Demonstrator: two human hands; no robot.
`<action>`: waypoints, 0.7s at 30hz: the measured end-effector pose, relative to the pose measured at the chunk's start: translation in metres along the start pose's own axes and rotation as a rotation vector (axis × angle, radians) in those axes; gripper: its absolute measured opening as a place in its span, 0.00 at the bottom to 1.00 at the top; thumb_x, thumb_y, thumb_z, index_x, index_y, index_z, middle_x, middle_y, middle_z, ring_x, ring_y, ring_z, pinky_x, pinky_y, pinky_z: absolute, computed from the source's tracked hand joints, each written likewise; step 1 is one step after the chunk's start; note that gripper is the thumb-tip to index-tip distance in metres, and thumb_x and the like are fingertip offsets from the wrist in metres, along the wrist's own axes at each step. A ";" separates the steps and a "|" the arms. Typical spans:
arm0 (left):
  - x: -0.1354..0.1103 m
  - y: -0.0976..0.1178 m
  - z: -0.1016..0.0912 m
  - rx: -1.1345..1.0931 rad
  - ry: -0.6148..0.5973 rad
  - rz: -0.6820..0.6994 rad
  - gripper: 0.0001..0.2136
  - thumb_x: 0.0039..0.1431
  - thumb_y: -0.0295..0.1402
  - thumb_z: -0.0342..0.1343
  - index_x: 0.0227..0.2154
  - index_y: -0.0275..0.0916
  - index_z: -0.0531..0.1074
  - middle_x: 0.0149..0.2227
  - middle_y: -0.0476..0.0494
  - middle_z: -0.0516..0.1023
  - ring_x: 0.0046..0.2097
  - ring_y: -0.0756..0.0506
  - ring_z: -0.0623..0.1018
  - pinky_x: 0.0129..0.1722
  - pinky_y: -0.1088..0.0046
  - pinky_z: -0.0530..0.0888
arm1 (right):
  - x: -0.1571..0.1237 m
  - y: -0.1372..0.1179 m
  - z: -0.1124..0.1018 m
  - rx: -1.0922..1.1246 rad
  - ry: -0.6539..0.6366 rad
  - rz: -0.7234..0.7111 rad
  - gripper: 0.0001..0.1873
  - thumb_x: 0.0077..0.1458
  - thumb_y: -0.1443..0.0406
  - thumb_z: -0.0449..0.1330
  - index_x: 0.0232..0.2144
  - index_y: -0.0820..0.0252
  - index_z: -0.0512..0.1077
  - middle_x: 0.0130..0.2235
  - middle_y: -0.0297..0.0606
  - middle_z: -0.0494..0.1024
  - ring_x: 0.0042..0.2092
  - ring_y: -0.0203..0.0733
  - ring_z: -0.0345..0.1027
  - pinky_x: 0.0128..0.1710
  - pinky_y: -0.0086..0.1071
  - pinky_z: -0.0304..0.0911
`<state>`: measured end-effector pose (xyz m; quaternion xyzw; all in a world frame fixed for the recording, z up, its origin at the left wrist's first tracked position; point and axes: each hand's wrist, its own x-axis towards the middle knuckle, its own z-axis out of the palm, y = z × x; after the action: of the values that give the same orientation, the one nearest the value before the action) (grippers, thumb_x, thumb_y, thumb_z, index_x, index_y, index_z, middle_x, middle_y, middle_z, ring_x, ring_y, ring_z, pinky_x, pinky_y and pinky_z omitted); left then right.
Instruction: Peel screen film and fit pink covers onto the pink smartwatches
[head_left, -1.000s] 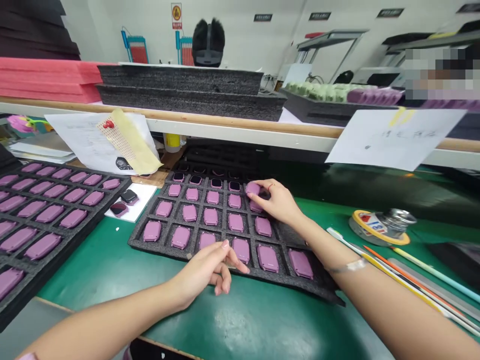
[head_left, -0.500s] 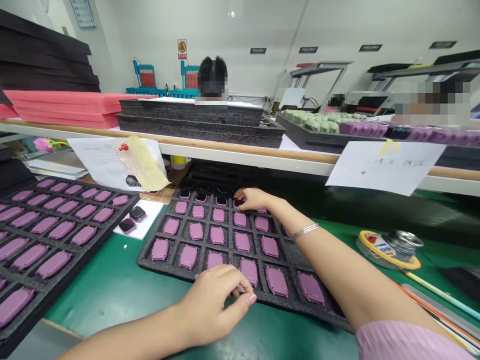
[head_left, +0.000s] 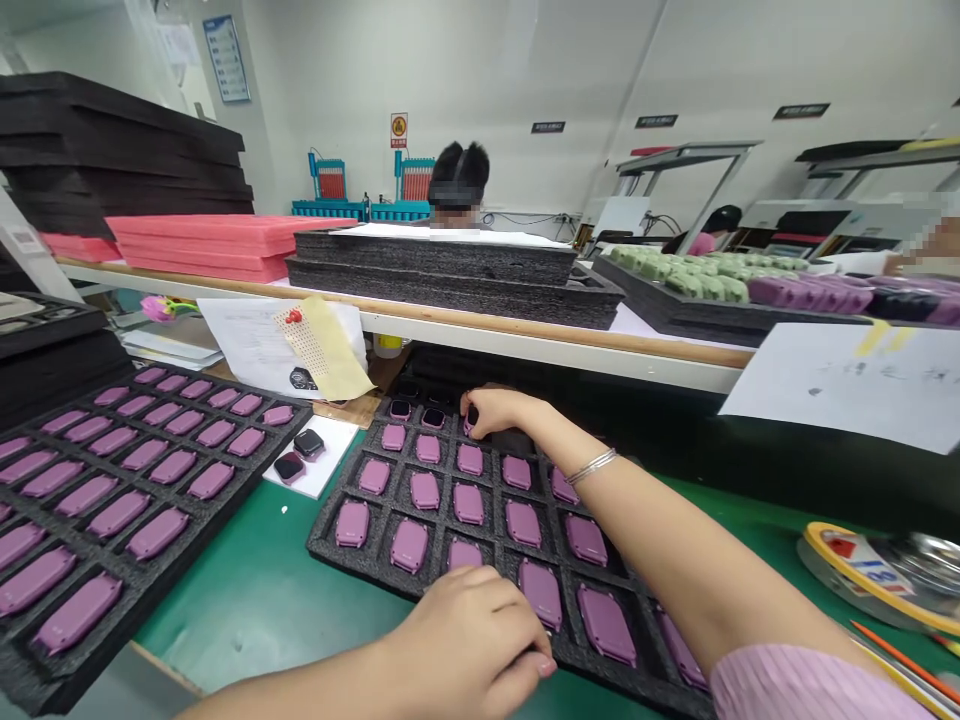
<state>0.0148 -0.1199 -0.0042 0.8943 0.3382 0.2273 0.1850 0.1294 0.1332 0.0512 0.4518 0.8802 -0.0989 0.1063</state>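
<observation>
A green bench top (head_left: 285, 590) fills the lower half of the frame, with a long shelf (head_left: 525, 335) crossing above it from left to right. On the shelf lie stacked black foam sheets (head_left: 435, 270) in the middle and pink foam sheets (head_left: 202, 240) to the left; a person's head (head_left: 459, 175) shows behind them.

At lower left sits a large black foam tray (head_left: 217, 520), its pockets filled with purple cases (head_left: 157, 532). A second foam tray (head_left: 330, 550) lies in the centre of the frame, most of its pockets holding purple watch bodies (head_left: 409, 545).

The right arm runs from the lower right corner diagonally up over this centre tray, with a thin bracelet (head_left: 592, 465) at the wrist. The right hand (head_left: 499, 410) rests at the tray's far row, just under the shelf. Its fingers are bent and pressed together, pinching a dark-faced watch body (head_left: 470, 420) that stands on edge at its pocket.

The left hand (head_left: 480, 640) sits at bottom centre, on the tray's near edge. Its fingers are curled into a loose fist, and I cannot tell whether anything is inside.

Between the two trays a white card (head_left: 319, 470) carries two loose watches (head_left: 309, 443). A tape roll (head_left: 862, 560) lies at the right edge.
</observation>
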 end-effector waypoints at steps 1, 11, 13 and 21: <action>0.000 0.000 0.000 0.016 -0.002 0.002 0.05 0.64 0.32 0.56 0.37 0.38 0.76 0.36 0.47 0.81 0.39 0.46 0.78 0.42 0.70 0.71 | 0.003 -0.004 -0.003 0.000 0.006 -0.008 0.16 0.65 0.59 0.61 0.52 0.59 0.72 0.53 0.43 0.75 0.50 0.46 0.73 0.50 0.46 0.72; 0.001 -0.011 0.016 0.143 0.014 0.070 0.07 0.61 0.38 0.62 0.36 0.41 0.77 0.34 0.50 0.81 0.37 0.46 0.77 0.36 0.70 0.70 | 0.042 -0.051 -0.013 -0.011 -0.068 0.005 0.17 0.65 0.58 0.61 0.52 0.61 0.72 0.51 0.42 0.76 0.47 0.44 0.74 0.46 0.43 0.74; 0.001 -0.014 0.022 0.169 0.018 0.087 0.07 0.61 0.40 0.62 0.36 0.43 0.77 0.33 0.51 0.80 0.37 0.47 0.77 0.36 0.71 0.69 | 0.048 -0.056 -0.019 -0.029 -0.042 -0.009 0.16 0.65 0.58 0.61 0.52 0.60 0.72 0.53 0.42 0.76 0.49 0.46 0.74 0.48 0.44 0.73; 0.004 -0.030 0.042 0.328 0.058 0.183 0.15 0.61 0.50 0.60 0.33 0.43 0.77 0.28 0.51 0.77 0.32 0.48 0.74 0.27 0.72 0.64 | 0.077 -0.094 -0.020 -0.030 -0.036 -0.097 0.17 0.65 0.59 0.61 0.53 0.59 0.72 0.54 0.43 0.75 0.51 0.47 0.73 0.49 0.45 0.72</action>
<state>0.0238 -0.1037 -0.0527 0.9325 0.2933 0.2108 0.0055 0.0069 0.1449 0.0562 0.4051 0.9004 -0.0987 0.1239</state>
